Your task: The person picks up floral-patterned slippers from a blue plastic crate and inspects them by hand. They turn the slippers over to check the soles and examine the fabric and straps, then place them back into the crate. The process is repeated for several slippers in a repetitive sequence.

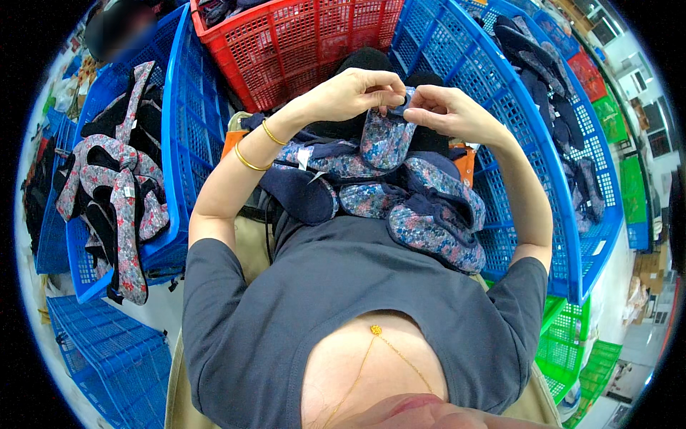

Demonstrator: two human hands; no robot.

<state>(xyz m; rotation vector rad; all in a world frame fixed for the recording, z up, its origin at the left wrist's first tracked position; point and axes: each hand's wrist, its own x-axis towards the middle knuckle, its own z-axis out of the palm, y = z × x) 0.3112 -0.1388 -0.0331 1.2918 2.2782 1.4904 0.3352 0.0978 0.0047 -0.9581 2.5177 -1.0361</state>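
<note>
Both hands hold one blue floral fabric shoe upper [384,137] up over my lap. My left hand [354,93] pinches its top edge from the left, and my right hand [441,109] pinches the same edge from the right, fingertips almost touching. Below it a pile of similar blue floral uppers [421,207] with dark navy linings lies on my lap. Two thin gold bangles [259,146] circle my left wrist.
A blue crate [175,143] at left holds pink floral uppers [114,193]. A red crate [300,43] stands ahead. A large blue crate [543,143] at right holds dark pieces [550,86]. Green crates [572,343] sit lower right, another blue crate [107,350] lower left.
</note>
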